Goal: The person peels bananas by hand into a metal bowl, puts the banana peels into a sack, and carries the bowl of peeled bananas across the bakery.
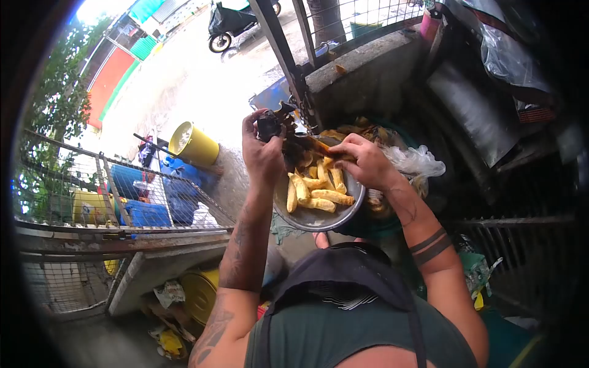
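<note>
So the person's got a decent pile done: pale yellow pieces (331, 196), bananas or plantains by the look of them and already out of their skins, lying in the metal bowl (307, 226) just below the hands. Left hand (264, 147) has its grip wrapped round a dark lump (269, 125), too shadowy to say what it is. Right hand (366, 161) has a narrow pinch on an orange-brown strip (320, 146) by the bowl's far side, could be skin or part of a tool, can't tell. Looks like peel scraps (368, 130) heaped beyond. With both hands busy it's probably not finished, but no telling how many unpeeled ones are left
</note>
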Available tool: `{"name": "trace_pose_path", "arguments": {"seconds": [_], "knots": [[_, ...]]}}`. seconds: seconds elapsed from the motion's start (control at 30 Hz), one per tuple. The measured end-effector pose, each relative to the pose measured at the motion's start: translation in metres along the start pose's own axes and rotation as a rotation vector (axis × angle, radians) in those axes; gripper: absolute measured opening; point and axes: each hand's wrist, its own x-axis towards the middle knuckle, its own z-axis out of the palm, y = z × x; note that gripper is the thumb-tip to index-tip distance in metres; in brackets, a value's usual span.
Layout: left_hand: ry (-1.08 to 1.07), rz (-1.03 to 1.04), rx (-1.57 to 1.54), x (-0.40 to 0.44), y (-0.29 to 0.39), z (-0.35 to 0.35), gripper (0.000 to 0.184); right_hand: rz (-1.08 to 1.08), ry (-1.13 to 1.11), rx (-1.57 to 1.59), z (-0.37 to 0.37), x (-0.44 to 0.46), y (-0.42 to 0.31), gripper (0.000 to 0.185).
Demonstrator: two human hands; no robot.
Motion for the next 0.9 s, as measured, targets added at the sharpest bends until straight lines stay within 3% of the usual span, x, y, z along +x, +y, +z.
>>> {"name": "trace_pose_path", "arguments": {"seconds": [0.03, 0.13, 0.23, 0.37, 0.5, 0.67, 0.77, 0.9], "knots": [[0.014, -0.001, 0.001, -0.001, 0.000, -0.001, 0.037, -0.021, 0.012, -0.021, 0.001, 0.001, 0.001, 0.034], [0.023, -0.016, 0.040, -0.004, 0.001, -0.006, 0.039, 0.268, 0.097, 0.297, 0.008, 0.000, -0.004, 0.031], [0.015, 0.015, 0.070, -0.008, 0.000, -0.008, 0.040, 0.426, 0.116, 0.328, 0.018, -0.006, 0.004, 0.028], [0.042, -0.040, -0.033, -0.015, 0.007, 0.003, 0.042, 0.201, -0.053, -0.150, 0.035, -0.005, 0.009, 0.025], [0.014, 0.020, -0.037, -0.018, 0.017, 0.006, 0.046, 0.294, -0.115, -0.336, 0.054, -0.008, 0.025, 0.024], [0.036, 0.011, -0.178, -0.012, 0.032, -0.005, 0.038, 0.469, -0.062, -0.020, 0.063, -0.031, 0.062, 0.041], [0.007, 0.034, -0.153, -0.013, 0.037, -0.007, 0.039, 0.436, -0.041, -0.043, 0.064, -0.038, 0.063, 0.040], [0.006, 0.008, -0.137, -0.017, 0.031, -0.010, 0.039, 0.228, -0.038, -0.231, 0.081, -0.038, 0.074, 0.035]]}}
